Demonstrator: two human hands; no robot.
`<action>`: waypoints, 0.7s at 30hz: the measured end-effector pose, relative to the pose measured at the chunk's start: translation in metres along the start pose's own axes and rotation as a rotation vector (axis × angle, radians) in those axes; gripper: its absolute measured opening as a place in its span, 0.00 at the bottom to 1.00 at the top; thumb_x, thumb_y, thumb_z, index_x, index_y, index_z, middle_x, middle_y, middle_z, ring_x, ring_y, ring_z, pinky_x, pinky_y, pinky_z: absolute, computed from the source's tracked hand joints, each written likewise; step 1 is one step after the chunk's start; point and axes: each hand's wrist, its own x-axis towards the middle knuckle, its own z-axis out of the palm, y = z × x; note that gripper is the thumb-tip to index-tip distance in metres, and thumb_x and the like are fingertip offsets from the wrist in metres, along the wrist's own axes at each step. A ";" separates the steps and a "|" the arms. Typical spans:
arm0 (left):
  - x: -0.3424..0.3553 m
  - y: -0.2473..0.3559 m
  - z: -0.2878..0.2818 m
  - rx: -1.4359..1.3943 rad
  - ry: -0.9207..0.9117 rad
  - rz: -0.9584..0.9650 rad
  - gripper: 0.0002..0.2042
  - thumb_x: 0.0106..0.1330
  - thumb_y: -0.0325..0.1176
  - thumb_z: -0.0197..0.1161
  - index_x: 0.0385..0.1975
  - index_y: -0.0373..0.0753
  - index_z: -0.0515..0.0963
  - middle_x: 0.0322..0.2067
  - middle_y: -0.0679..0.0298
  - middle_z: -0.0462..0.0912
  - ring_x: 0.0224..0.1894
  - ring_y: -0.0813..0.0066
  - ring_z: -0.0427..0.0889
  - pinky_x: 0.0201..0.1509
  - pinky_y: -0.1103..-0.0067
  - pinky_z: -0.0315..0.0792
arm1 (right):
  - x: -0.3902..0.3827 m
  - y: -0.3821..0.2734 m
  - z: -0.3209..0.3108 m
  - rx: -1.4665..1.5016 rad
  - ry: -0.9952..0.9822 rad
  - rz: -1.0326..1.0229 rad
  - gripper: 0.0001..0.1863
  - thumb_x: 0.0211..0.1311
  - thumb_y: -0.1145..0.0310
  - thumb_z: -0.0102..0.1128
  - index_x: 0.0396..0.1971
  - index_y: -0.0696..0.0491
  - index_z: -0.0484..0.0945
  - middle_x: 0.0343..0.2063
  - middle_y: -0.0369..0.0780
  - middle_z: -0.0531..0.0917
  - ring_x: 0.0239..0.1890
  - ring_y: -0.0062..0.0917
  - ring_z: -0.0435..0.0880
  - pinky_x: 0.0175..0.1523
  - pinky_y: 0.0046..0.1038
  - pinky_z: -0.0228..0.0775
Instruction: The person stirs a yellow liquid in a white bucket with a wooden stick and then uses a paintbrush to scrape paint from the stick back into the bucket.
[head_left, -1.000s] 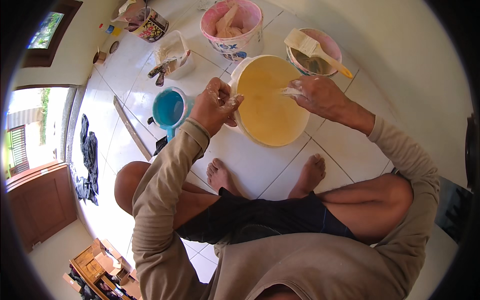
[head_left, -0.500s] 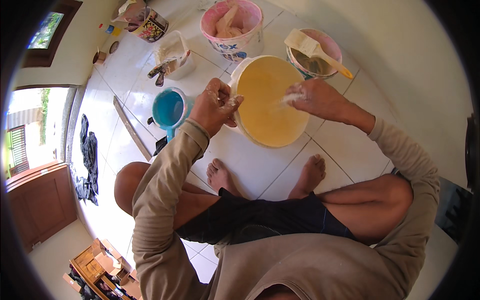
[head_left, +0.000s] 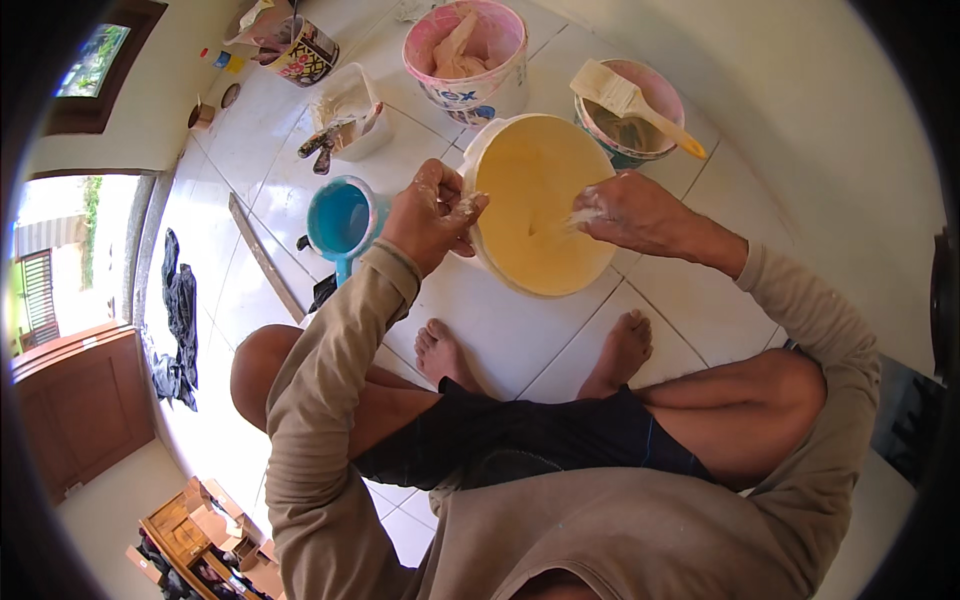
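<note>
A white bucket (head_left: 543, 287) with a pale yellow inside stands on the floor before me, leaning slightly toward me. A small dark mark shows in the yellow, and I cannot tell whether it is liquid or powder. My left hand (head_left: 430, 215) is closed at the bucket's left rim, thumb over the edge, with white residue on the fingers. Over the right part of the opening, my right hand (head_left: 632, 215) is closed with fingertips together. Something whitish and smeared shows at those fingertips; what it is cannot be made out.
Behind the bucket are a pink-rimmed bucket (head_left: 517, 75) and a tub with a wide brush (head_left: 612, 90) across it. To the left stand a blue dipper (head_left: 325, 218), a white container (head_left: 375, 132) with dirty tools and a long wooden strip (head_left: 262, 255). My bare feet flank the near side.
My right hand has shifted slightly to the right, off the middle of the bucket toward its right rim. The left hand stays at the rim.
</note>
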 end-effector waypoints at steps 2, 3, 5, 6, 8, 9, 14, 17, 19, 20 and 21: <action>0.001 0.000 0.000 -0.007 -0.005 0.013 0.15 0.65 0.36 0.65 0.39 0.34 0.66 0.33 0.62 0.75 0.30 0.76 0.82 0.25 0.80 0.83 | 0.004 -0.009 -0.011 -0.019 0.037 0.135 0.15 0.57 0.67 0.58 0.43 0.58 0.80 0.34 0.47 0.84 0.39 0.41 0.83 0.47 0.37 0.75; 0.001 -0.001 0.001 -0.010 -0.007 0.019 0.15 0.65 0.36 0.65 0.39 0.34 0.66 0.33 0.62 0.75 0.29 0.76 0.82 0.25 0.80 0.83 | 0.005 -0.012 -0.014 -0.029 0.055 0.202 0.16 0.56 0.69 0.58 0.45 0.56 0.80 0.36 0.45 0.84 0.40 0.40 0.83 0.48 0.36 0.74; 0.000 0.001 0.001 -0.014 -0.006 0.007 0.15 0.65 0.35 0.64 0.39 0.34 0.66 0.33 0.61 0.75 0.30 0.76 0.82 0.25 0.80 0.83 | 0.004 -0.007 -0.011 -0.179 -0.074 0.172 0.16 0.56 0.69 0.59 0.45 0.57 0.80 0.36 0.45 0.84 0.40 0.40 0.82 0.48 0.36 0.74; 0.000 0.003 0.001 -0.016 -0.005 0.001 0.15 0.65 0.35 0.64 0.39 0.34 0.66 0.33 0.61 0.75 0.30 0.76 0.82 0.25 0.80 0.83 | 0.003 -0.005 -0.010 -0.254 -0.138 0.157 0.16 0.56 0.69 0.59 0.45 0.57 0.80 0.35 0.46 0.84 0.39 0.40 0.82 0.48 0.36 0.74; 0.001 0.001 -0.001 -0.006 -0.010 -0.001 0.15 0.65 0.35 0.64 0.39 0.34 0.66 0.33 0.61 0.75 0.30 0.76 0.82 0.25 0.80 0.83 | 0.001 -0.004 -0.008 -0.062 -0.064 0.077 0.16 0.56 0.69 0.59 0.44 0.58 0.80 0.35 0.46 0.83 0.39 0.40 0.82 0.48 0.37 0.74; 0.001 0.001 -0.001 -0.001 -0.013 -0.002 0.15 0.65 0.35 0.64 0.39 0.34 0.66 0.33 0.61 0.75 0.30 0.75 0.82 0.25 0.80 0.83 | 0.000 -0.004 -0.007 0.034 -0.027 0.037 0.16 0.56 0.69 0.59 0.44 0.58 0.80 0.34 0.46 0.83 0.39 0.41 0.82 0.47 0.37 0.74; 0.000 0.002 0.001 0.001 -0.007 -0.006 0.15 0.65 0.35 0.64 0.39 0.34 0.66 0.33 0.61 0.75 0.30 0.75 0.82 0.26 0.80 0.83 | 0.003 -0.009 -0.012 -0.142 -0.064 0.154 0.17 0.55 0.69 0.60 0.44 0.59 0.80 0.31 0.48 0.82 0.37 0.42 0.82 0.47 0.38 0.74; 0.002 0.000 0.000 -0.003 -0.011 0.004 0.15 0.65 0.35 0.64 0.40 0.34 0.66 0.33 0.61 0.75 0.30 0.75 0.82 0.26 0.80 0.84 | 0.002 -0.010 -0.010 -0.020 -0.018 0.105 0.17 0.55 0.69 0.60 0.44 0.59 0.80 0.32 0.48 0.82 0.37 0.42 0.82 0.47 0.38 0.73; 0.002 0.000 0.001 -0.009 -0.013 0.008 0.15 0.65 0.35 0.64 0.40 0.34 0.66 0.34 0.61 0.75 0.30 0.75 0.82 0.26 0.80 0.84 | 0.004 -0.012 -0.012 0.000 0.020 0.149 0.16 0.55 0.69 0.60 0.43 0.60 0.80 0.33 0.48 0.83 0.38 0.42 0.82 0.48 0.38 0.73; 0.001 0.001 0.000 -0.013 -0.013 0.003 0.15 0.65 0.35 0.64 0.40 0.34 0.66 0.34 0.61 0.75 0.30 0.75 0.82 0.26 0.80 0.84 | 0.009 -0.014 -0.017 -0.053 0.002 0.213 0.16 0.55 0.69 0.60 0.43 0.60 0.80 0.34 0.48 0.83 0.38 0.41 0.83 0.48 0.38 0.73; 0.001 0.001 0.001 -0.016 -0.013 -0.002 0.15 0.65 0.35 0.64 0.40 0.34 0.66 0.34 0.61 0.75 0.30 0.76 0.82 0.26 0.80 0.84 | 0.011 -0.016 -0.019 -0.106 -0.016 0.276 0.16 0.55 0.69 0.59 0.42 0.60 0.80 0.35 0.48 0.83 0.39 0.41 0.83 0.49 0.38 0.73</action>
